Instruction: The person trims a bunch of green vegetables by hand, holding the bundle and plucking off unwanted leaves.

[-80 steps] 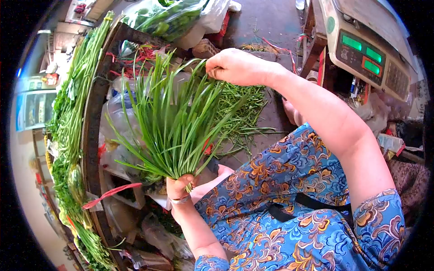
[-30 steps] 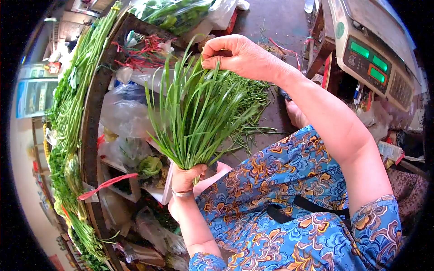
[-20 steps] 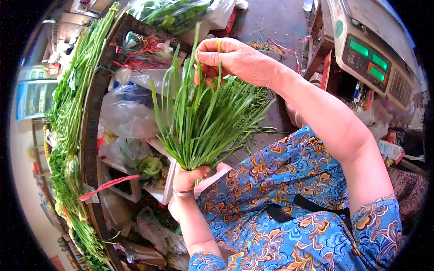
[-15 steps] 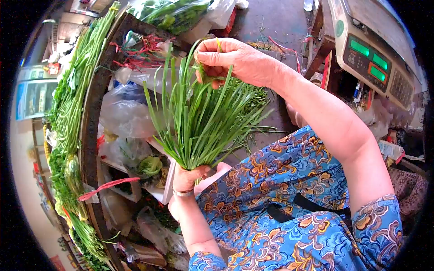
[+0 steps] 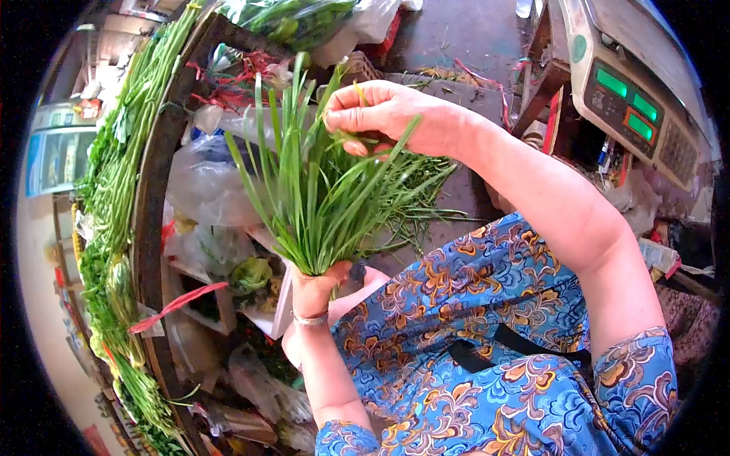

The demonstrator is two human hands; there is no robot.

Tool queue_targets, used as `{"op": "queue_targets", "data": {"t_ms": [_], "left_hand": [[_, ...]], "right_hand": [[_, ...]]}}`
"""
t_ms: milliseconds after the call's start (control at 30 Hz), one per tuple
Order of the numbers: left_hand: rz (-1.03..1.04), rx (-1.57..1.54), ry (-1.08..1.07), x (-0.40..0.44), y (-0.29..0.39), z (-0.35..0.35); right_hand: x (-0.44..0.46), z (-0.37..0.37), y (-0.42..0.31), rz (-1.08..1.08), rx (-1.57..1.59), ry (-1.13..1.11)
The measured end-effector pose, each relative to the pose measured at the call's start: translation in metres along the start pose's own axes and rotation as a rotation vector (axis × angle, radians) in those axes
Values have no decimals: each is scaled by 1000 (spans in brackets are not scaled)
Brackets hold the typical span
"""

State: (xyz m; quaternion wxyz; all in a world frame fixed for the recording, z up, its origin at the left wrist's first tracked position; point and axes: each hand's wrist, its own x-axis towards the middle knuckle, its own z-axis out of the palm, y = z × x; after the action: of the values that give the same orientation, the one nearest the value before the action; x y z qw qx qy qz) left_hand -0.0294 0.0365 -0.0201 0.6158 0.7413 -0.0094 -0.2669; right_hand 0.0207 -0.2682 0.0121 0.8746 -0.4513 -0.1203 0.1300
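Observation:
A bunch of long, flat green garlic chives stands fanned out above my left hand, which is wrapped round its base. The wrist wears a metal band. At the upper right of the bunch, my right hand is closed in a pinch among the leaf tips. A thin yellowish blade shows at its fingers, and a few green leaves lie under the curled fingers. Loose green trimmings lie on the dark surface behind the bunch.
A digital scale with lit green displays stands at the upper right. Long green stalks line a ledge on the left. Plastic bags, red ties and a lettuce-like head sit below it.
The bunch leans a little more to the left, with its leaves spread apart. My right hand has shifted slightly down and stays pinched. My left hand keeps its grip.

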Motion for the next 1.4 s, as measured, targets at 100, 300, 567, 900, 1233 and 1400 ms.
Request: {"op": "queue_targets", "data": {"t_ms": [100,300,567,900,1233,1400], "left_hand": [[23,-28,72,1,5,11],[66,-6,105,0,4,10],[57,-70,74,1,3,9],[35,63,87,0,3,9],[4,73,37,0,14,17],[10,-10,79,0,18,23]], "right_hand": [[-2,1,-1,128,-303,-18],[-1,0,6,48,-663,-61],[-9,10,-2,120,-822,-195],[-14,6,10,-127,-1200,-126],[-8,22,23,-201,-1368,142],[-3,26,28,-227,-1396,237]]}}
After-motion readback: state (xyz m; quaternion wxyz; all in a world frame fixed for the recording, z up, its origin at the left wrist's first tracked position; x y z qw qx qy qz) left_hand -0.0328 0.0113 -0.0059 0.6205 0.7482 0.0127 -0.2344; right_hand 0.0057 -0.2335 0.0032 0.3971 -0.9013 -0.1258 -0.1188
